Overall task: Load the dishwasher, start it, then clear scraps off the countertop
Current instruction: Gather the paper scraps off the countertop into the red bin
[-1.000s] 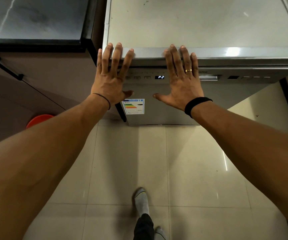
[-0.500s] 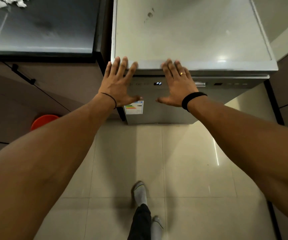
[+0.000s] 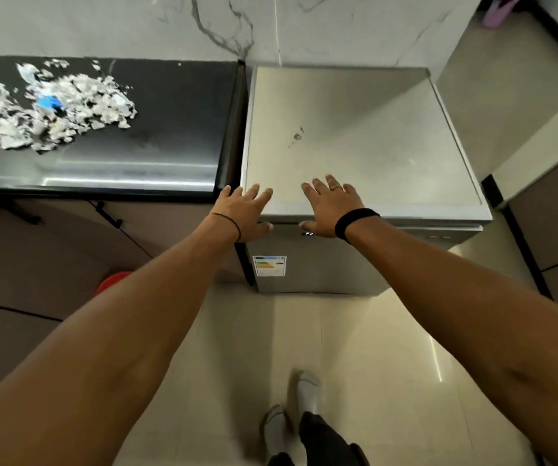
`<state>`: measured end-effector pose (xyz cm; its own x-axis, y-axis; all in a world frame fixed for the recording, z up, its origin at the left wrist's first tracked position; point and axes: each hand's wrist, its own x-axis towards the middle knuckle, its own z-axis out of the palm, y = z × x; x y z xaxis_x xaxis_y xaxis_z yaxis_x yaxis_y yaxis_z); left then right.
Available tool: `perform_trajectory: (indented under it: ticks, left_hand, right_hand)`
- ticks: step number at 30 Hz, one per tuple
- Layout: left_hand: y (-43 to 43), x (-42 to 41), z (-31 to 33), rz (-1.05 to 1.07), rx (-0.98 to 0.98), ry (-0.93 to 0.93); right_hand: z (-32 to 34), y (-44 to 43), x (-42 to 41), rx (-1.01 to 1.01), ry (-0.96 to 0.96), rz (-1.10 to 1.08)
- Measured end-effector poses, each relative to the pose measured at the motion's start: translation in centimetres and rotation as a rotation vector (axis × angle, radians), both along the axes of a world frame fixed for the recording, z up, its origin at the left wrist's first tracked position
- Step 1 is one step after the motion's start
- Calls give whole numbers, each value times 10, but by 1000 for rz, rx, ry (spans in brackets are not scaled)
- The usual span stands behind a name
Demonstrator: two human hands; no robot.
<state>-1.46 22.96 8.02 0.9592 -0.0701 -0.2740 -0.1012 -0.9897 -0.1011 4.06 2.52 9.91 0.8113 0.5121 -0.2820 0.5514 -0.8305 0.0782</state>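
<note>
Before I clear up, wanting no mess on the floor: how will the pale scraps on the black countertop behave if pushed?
The scraps look thin and flaky, so probably very light and apt to scatter rather than move as one pile. The countertop is glossy, so they likely slide easily toward its edge.
</note>
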Motion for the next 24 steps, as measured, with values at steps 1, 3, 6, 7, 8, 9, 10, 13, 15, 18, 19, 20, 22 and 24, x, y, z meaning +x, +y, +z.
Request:
perform_trajectory:
  ticks: [1,3,6,7,8,9,10,13,15,18,19,20,22,24]
  left_hand:
    - [1,-3,8,14,1,-39]
    - [4,-6,25,45,-2,-108]
    - [11,-8,59,133,-5,-232]
    - [14,-8,70,164,-11,-272]
    - [18,-8,79,191,-22,-310]
    - [22,-8,88,218,-31,-350]
    - [26,-9,95,239,-36,-383]
    - [44,-14,113,304,-29,-453]
    - [58,-21,121,356,-11,-476]
    - [80,-28,135,449,-45,-503]
    - [89,-30,140,477,-59,-518]
    - [97,-32,144,502,-70,-537]
    - [115,-38,149,557,-109,-586]
    - [135,-43,149,611,-182,-634]
  right_hand:
    - [12,4,6,12,-21,16]
    - [36,13,19,36,-61,46]
    - [73,28,36,91,-135,99]
    - [83,34,41,115,-156,118]
    - [92,39,45,136,-172,132]
    - [102,45,48,162,-186,151]
    - [108,50,51,190,-195,164]
    - [127,74,57,257,-216,213]
    - [137,94,58,283,-225,258]
    - [152,126,55,330,-238,318]
    - [157,138,53,342,-243,343]
    - [160,149,52,353,-245,366]
    - [165,176,48,376,-237,417]
    - [167,202,43,392,-226,459]
